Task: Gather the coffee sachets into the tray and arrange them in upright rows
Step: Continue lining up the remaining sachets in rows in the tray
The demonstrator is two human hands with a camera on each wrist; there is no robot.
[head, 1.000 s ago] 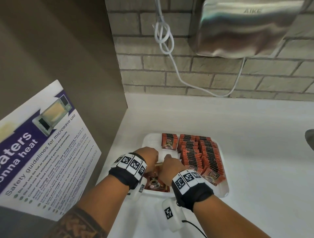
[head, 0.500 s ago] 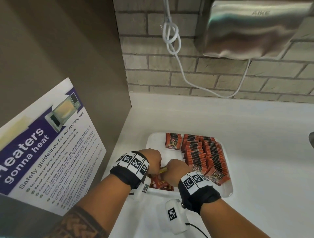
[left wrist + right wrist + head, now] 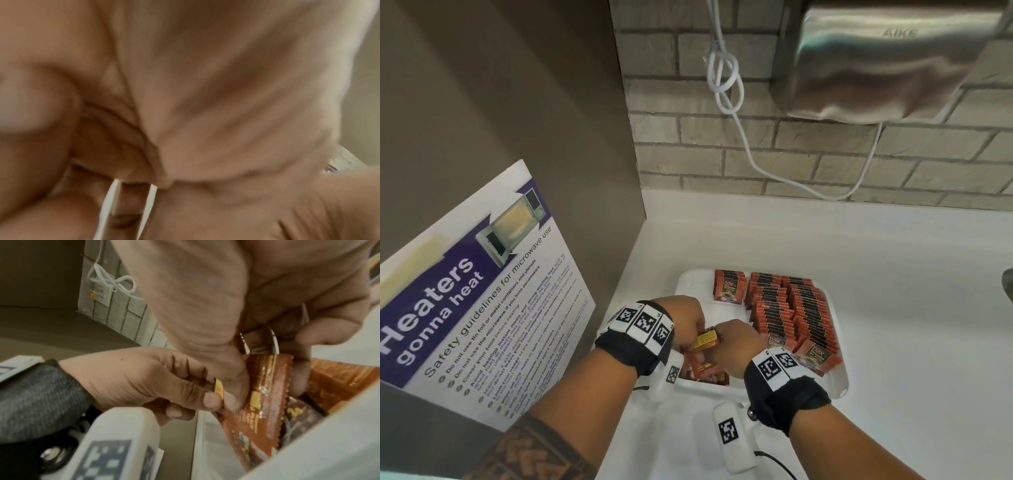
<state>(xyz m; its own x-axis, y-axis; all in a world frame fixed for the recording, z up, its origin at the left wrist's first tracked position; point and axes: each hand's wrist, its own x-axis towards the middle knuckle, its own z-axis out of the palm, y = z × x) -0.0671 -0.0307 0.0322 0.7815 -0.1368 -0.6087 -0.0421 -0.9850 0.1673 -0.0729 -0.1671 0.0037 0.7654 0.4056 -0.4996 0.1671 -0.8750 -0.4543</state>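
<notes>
Tray [image 3: 690, 286]: a white tray sits on the white counter [image 3: 893, 308], at about 6 o'clock in the head view.
Neat rows: coffee sachets [image 3: 791, 308] stand on edge in two long rows on the tray's right side, toward 3 o'clock.
Small stack [image 3: 729, 286]: a few more stand at the tray's far end, toward 12 o'clock, just left of the rows.
Loose pile [image 3: 702, 370]: red-brown sachets lie mixed up in the tray's near left corner, toward 7 o'clock, under both hands.
Left hand [image 3: 685, 318]: its fingers are curled and pinch a small bunch of sachets [image 3: 267, 386] above the pile.
Right hand [image 3: 736, 342]: its fingers are curled too, and it grips the same bunch from the 3 o'clock side. The two hands touch.
Left wrist view: blurry, mostly palm; two thin white sachet edges [image 3: 109, 206] poke out between the fingers.
Poster [image 3: 476, 301]: a microwave safety sheet leans at 9 o'clock.
Hand dryer [image 3: 887, 61]: a shiny metal box on the brick wall at 1 o'clock, with a white cord [image 3: 722, 75] looped beside it.
</notes>
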